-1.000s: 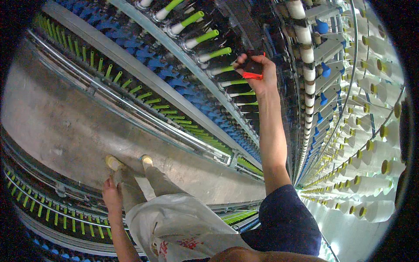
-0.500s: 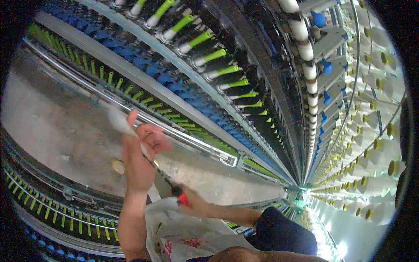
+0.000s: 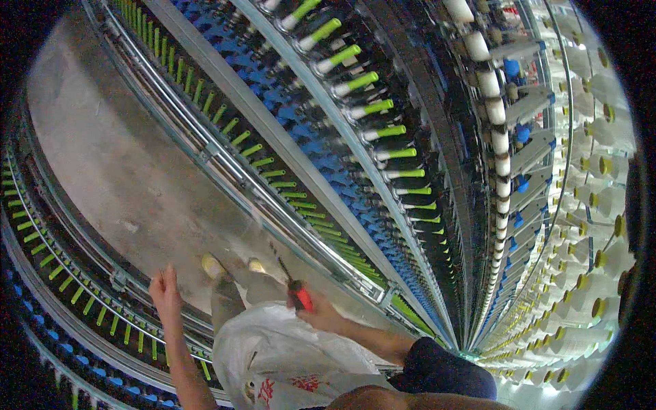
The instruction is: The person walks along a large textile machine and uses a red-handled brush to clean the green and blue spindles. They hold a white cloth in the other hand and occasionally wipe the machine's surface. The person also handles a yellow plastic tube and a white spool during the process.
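My right hand [image 3: 321,316] is wrapped round the handle of a red-and-black tool with a thin dark rod [image 3: 300,295]. The rod points up and away from me, over the floor, and looks bare of white fluff. Off to the left, my left hand [image 3: 166,290] is raised with its fingers curled closed, well apart from the tool. Whatever it may hold is hidden inside the fingers. A white apron [image 3: 273,335] with red marks hangs over my front, below both hands.
A long spinning machine with lime-green bobbin tubes [image 3: 360,82] and a metal rail [image 3: 198,137] runs along the right. Another row of green tubes [image 3: 75,294] curves along the left. Grey floor [image 3: 123,157] lies between them. White yarn cones [image 3: 581,335] hang at far right.
My left hand has moved down and left, away from the tool. The white fluff seen at that hand and along the rod no longer shows. The view has turned.
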`<act>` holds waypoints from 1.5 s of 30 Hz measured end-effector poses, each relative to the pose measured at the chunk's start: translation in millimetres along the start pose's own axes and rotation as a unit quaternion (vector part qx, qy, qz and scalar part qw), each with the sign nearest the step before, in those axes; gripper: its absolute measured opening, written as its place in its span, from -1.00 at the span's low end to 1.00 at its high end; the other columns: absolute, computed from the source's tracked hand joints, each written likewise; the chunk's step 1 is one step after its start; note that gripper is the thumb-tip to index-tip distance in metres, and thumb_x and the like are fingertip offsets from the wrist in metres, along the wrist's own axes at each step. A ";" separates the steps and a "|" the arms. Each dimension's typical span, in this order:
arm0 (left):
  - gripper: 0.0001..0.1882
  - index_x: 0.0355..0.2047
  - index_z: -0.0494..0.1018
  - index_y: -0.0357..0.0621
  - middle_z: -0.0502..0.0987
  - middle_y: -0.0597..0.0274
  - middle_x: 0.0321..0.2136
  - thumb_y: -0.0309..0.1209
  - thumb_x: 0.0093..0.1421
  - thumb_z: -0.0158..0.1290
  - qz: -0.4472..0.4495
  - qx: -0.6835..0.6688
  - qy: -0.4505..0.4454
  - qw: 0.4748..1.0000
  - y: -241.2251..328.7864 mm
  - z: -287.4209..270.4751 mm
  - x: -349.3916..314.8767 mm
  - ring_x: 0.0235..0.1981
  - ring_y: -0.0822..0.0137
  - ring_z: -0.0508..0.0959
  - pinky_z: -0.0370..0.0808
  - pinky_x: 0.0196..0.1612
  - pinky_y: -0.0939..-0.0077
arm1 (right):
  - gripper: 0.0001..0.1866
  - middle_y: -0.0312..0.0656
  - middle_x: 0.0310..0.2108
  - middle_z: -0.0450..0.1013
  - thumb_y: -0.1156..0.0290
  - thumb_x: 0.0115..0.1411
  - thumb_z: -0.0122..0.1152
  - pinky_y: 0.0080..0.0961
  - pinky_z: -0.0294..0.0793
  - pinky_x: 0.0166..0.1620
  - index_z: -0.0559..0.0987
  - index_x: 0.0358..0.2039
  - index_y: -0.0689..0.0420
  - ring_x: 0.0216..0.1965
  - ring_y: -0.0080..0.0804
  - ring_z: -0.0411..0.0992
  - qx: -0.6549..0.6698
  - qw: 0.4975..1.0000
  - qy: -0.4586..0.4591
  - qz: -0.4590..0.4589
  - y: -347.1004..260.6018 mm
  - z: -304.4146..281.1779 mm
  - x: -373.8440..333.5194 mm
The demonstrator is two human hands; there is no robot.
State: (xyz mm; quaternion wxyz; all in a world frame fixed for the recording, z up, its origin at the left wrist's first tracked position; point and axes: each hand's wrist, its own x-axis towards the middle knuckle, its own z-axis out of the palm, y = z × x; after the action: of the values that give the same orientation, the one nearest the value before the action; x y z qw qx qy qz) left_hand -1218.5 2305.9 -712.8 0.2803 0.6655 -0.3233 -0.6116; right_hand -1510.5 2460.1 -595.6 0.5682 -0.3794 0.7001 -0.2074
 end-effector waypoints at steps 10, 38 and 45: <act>-0.53 -0.65 0.29 -0.37 0.19 0.07 -0.79 -0.24 0.29 -0.04 0.127 0.210 0.045 0.968 38.8 -62.7 61.8 -0.72 0.33 0.17 0.13 -0.62 0.36 | -0.50 0.00 -0.39 0.42 0.42 -0.09 0.02 -0.13 0.40 -0.13 0.31 -0.06 0.21 -0.32 -0.13 0.42 0.422 0.874 0.115 -0.212 -308.1 -167.2 263.5; -0.66 0.00 0.34 -0.21 0.53 0.17 -0.39 -0.25 0.36 -0.17 -0.117 -0.308 -0.091 0.940 342.8 -27.2 314.8 -0.41 0.43 0.52 0.44 -0.41 0.54 | -0.54 -0.11 -0.21 0.40 0.48 0.01 0.08 -0.42 0.35 -0.04 0.36 -0.01 0.12 -0.13 -0.25 0.38 -0.056 0.981 0.183 0.035 -345.8 95.1 304.9; -0.78 -0.43 0.29 -0.07 0.28 0.41 -0.60 -0.23 0.27 -0.09 -0.028 -0.397 0.059 0.915 380.2 -90.1 425.2 -0.62 0.60 0.21 0.18 -0.57 0.67 | -0.42 -0.02 -0.08 0.40 0.39 0.05 0.20 -0.26 0.39 -0.03 0.26 0.10 0.15 -0.09 -0.05 0.40 -0.106 0.993 -0.056 0.005 -367.1 87.6 319.4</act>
State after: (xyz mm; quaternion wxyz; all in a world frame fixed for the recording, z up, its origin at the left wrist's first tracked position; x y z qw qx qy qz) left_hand -1143.8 1734.2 -681.1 0.5225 0.5429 -0.0178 -0.6572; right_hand -1339.7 1997.6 -558.0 0.5641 -0.4450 0.6871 -0.1080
